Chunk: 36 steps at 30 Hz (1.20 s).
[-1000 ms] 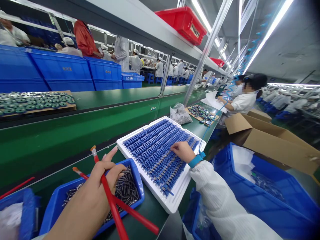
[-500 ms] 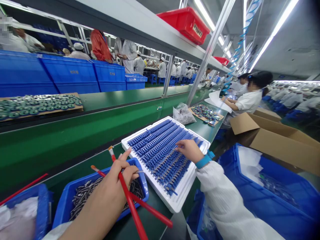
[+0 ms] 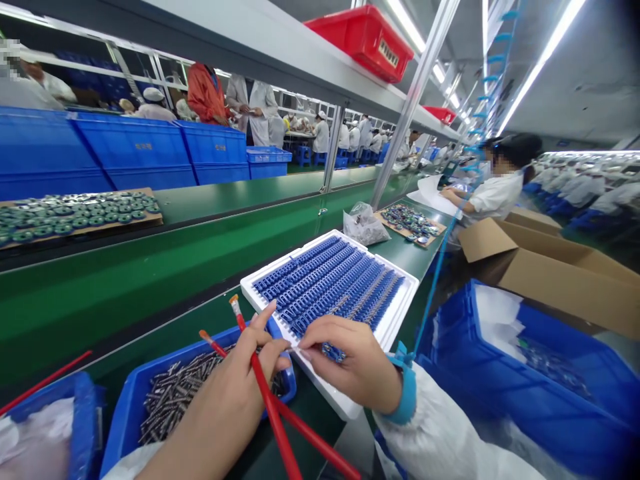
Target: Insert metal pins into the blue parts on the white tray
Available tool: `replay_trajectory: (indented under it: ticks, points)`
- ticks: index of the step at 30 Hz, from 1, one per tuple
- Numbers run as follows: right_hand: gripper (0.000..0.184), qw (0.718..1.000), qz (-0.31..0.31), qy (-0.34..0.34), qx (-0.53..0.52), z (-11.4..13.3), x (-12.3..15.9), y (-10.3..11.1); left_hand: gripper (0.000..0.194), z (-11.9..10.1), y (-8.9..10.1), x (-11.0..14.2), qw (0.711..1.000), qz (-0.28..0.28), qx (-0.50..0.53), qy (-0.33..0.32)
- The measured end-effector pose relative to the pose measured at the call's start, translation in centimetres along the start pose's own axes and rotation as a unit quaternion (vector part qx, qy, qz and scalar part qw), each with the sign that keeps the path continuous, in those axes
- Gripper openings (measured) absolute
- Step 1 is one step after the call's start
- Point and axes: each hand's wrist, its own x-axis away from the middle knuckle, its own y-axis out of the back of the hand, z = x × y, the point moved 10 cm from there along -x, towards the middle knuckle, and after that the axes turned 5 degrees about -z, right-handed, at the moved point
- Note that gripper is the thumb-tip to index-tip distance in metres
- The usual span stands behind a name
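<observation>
My left hand (image 3: 237, 377) is closed round two red-handled brushes, a nearer brush (image 3: 274, 413) and a second brush (image 3: 320, 443), which cross each other with their bristles up. Its thumb and a finger also pinch a small, slim metal piece (image 3: 293, 348). Against those fingertips, my right hand (image 3: 357, 363) pinches at the same piece, mostly hidden. Behind the hands lies a white foam tray (image 3: 253, 287) with rows of blue slotted parts (image 3: 313, 283); some rows on the right carry metal pieces. Under my left forearm, a blue bin (image 3: 123, 407) holds many ribbed metal pieces (image 3: 173, 397).
A clear plastic bag (image 3: 365, 225) and a board of small round parts (image 3: 411, 223) lie beyond the tray. At right are a blue crate (image 3: 505, 393) and an open cardboard box (image 3: 565, 273). A co-worker (image 3: 500, 190) sits farther along the bench.
My right hand has moved left and nearer, from the tray's rows to my left fingertips. My left hand has shifted slightly right, still holding the brushes.
</observation>
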Motion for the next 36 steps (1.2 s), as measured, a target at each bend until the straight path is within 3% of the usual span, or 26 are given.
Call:
replay_trajectory:
  ticks: [3,5,7,10,12,15,19,25,30,33,36]
  points:
    - [0.024,0.993,-0.015,-0.023,0.119,-3.8,0.1,3.6,0.038,0.9,0.7,-0.5,0.999,-0.021,0.015,0.043]
    - [0.018,0.982,-0.024,-0.067,0.177,-8.1,0.4,6.4,0.035,1.3,1.3,-0.9,0.996,-0.044,0.027,0.077]
    - [0.012,0.963,0.004,-0.127,0.237,-13.1,1.1,8.3,0.035,1.2,1.7,-1.2,0.993,-0.064,0.037,0.093]
    - [0.016,0.926,0.077,-0.208,0.306,-18.8,2.4,9.2,0.045,0.2,1.7,-1.2,0.993,-0.072,0.045,0.087]
    - [0.017,0.903,0.125,-0.241,0.332,-20.7,3.0,8.7,0.047,0.0,1.5,-0.9,0.992,-0.065,0.05,0.097]
    - [0.014,0.878,0.176,-0.267,0.356,-21.5,3.4,7.6,0.044,0.4,1.3,-0.6,0.989,-0.053,0.054,0.124]
    - [0.011,0.855,0.213,-0.285,0.377,-21.9,3.4,7.0,0.045,-0.1,1.6,-0.9,0.992,-0.065,0.042,0.096]
    - [0.01,0.837,0.246,-0.288,0.396,-22.3,3.1,6.4,0.047,0.0,1.2,-1.0,0.991,-0.065,0.047,0.103]
    - [0.017,0.822,0.265,-0.29,0.412,-22.6,2.8,5.8,0.042,0.3,1.6,-1.1,0.997,-0.053,0.006,0.06]
    - [0.017,0.813,0.266,-0.292,0.428,-21.8,2.3,6.2,0.036,1.3,2.3,-1.1,0.998,-0.038,-0.011,0.041]
    - [0.012,0.806,0.244,-0.285,0.458,-19.2,1.3,6.8,0.032,2.2,4.1,-0.7,0.997,-0.058,-0.05,0.027]
